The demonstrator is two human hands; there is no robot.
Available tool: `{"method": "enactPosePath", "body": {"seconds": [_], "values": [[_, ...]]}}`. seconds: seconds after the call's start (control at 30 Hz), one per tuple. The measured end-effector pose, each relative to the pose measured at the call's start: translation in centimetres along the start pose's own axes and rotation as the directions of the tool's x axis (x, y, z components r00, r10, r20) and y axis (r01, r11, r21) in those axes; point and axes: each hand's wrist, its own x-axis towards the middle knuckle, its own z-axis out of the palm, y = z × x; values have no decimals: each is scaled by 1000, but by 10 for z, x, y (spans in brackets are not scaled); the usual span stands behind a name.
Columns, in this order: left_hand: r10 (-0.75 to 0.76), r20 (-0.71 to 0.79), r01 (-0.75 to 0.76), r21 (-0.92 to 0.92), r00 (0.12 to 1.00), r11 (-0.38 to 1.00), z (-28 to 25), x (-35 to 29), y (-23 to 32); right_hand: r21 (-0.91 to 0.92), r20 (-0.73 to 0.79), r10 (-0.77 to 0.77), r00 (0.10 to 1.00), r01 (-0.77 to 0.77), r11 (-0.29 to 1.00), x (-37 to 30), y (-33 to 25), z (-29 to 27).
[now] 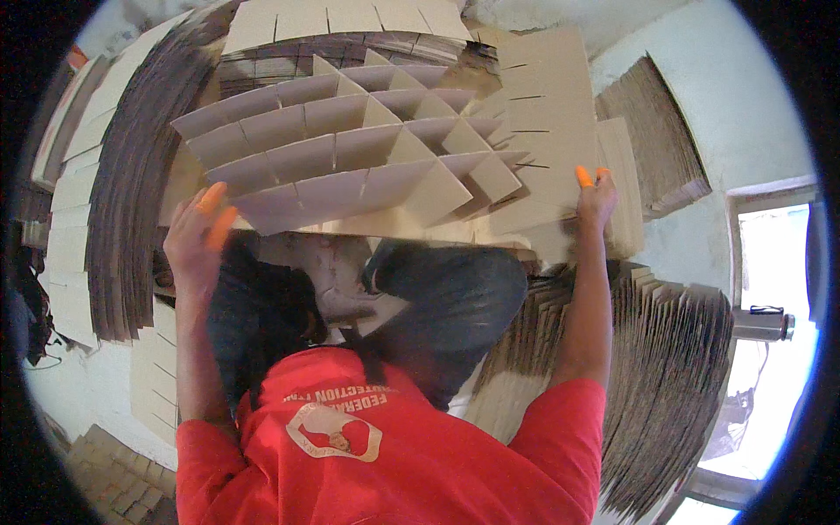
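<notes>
A cardboard divider grid (pixel 350 131) of interlocked slotted strips stands spread open on the work surface before me. My left hand (pixel 197 236), with orange covers on its fingertips, is raised beside the grid's near left end. Its fingers are apart and hold nothing. At the grid's right lies a slotted cardboard sheet (pixel 551 114) with short cuts along it. My right hand (pixel 597 197), also with orange fingertip covers, is at that sheet's right edge, its thumb on top and its fingers closed at the edge. The fingers' undersides are hidden.
A tall stack of cardboard strips (pixel 127 192) runs along the left. More slotted sheets (pixel 341 19) are piled at the back. Another cardboard stack (pixel 656 140) leans by the right wall, and strips (pixel 665 376) stand packed at the lower right. A bright window (pixel 770 262) is at the far right.
</notes>
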Motion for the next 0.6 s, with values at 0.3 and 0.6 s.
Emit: {"method": "enactPosePath", "body": {"seconds": [0.3, 0.6], "values": [[168, -4, -168, -24, 986, 985, 19, 7, 30, 574, -370, -406, 836, 549, 607, -47, -148, -144], [332, 133, -328, -47, 934, 943, 71, 18, 35, 706, 1, -749, 663, 530, 469, -70, -219, -130]]}}
